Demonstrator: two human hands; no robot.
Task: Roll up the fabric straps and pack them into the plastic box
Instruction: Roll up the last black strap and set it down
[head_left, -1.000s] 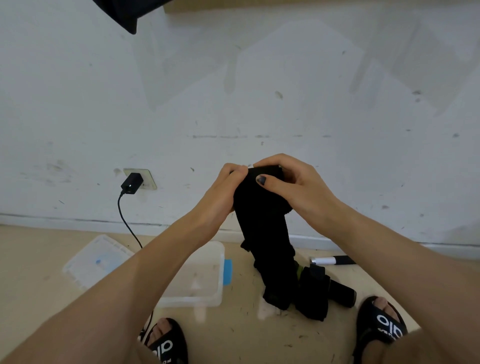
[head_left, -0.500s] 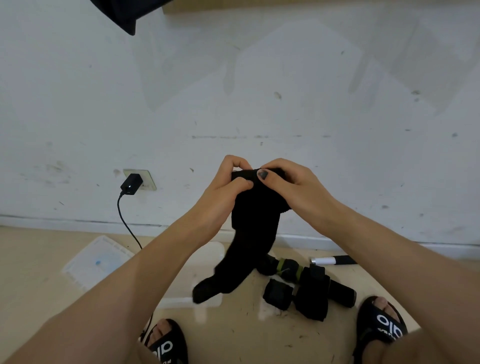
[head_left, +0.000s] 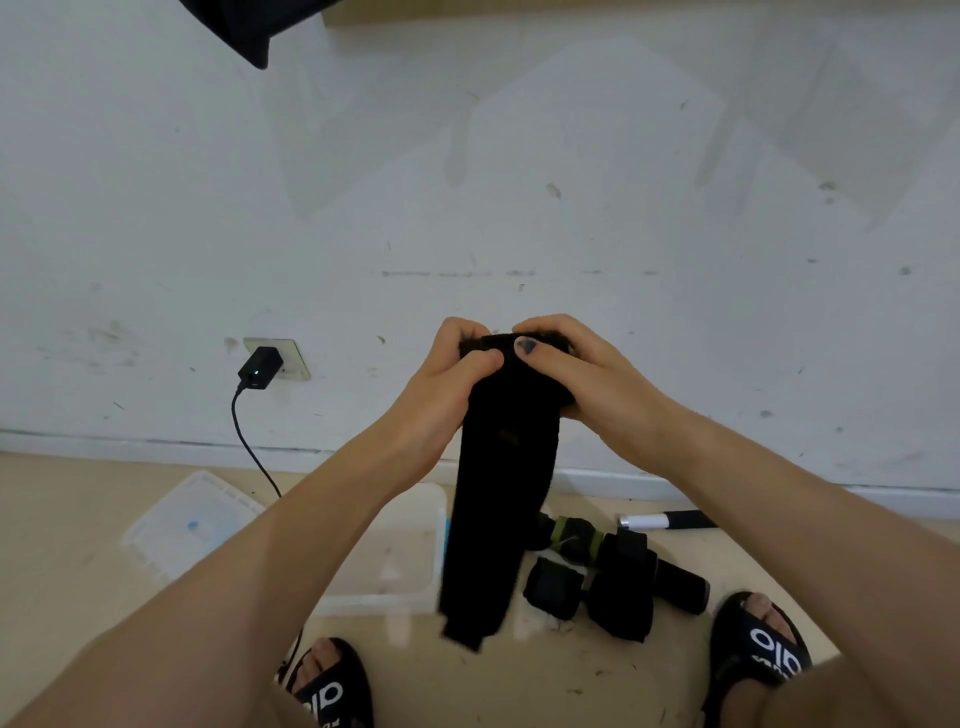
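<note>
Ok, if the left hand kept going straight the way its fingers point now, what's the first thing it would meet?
The left hand grips the top of the black strap, fingers curled toward the right hand. Going on, it would most likely meet the right hand's thumb, which sits right against it. Depth is hard to judge.

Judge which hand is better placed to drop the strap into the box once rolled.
Probably the left hand: the box lies on the floor under the left arm. Both hands grip the strap; the right hand is farther off.
</note>
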